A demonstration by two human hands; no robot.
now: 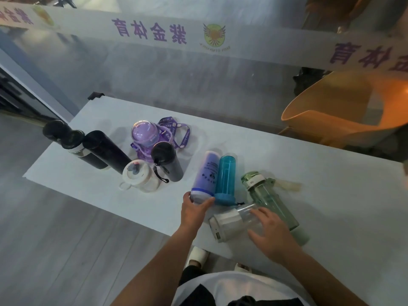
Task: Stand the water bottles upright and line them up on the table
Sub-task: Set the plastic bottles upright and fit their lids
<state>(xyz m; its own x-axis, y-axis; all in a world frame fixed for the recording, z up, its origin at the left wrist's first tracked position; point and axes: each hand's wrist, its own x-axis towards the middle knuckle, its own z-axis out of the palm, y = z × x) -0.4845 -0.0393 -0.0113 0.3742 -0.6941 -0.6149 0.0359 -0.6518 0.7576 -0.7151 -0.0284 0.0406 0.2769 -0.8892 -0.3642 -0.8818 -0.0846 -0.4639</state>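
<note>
Several water bottles are on the white table (320, 173). A purple bottle (206, 173) lies on its side, and my left hand (194, 209) grips its white cap end. Touching it on the right lies a blue bottle (226, 180). My right hand (272, 231) rests on a clear bottle with a white lid (234, 223), which lies near the front edge. A green bottle (269, 198) lies beside it. Upright at the left stand three black bottles (64, 138) (106, 151) (167, 161), a white cup (139, 175) and a lilac bottle with a strap (146, 138).
An orange chair (344, 111) stands behind the table at the right. A glass wall with a white banner (154, 32) runs along the far side. The table's front edge lies close to my body, with grey floor (66, 239) to the left.
</note>
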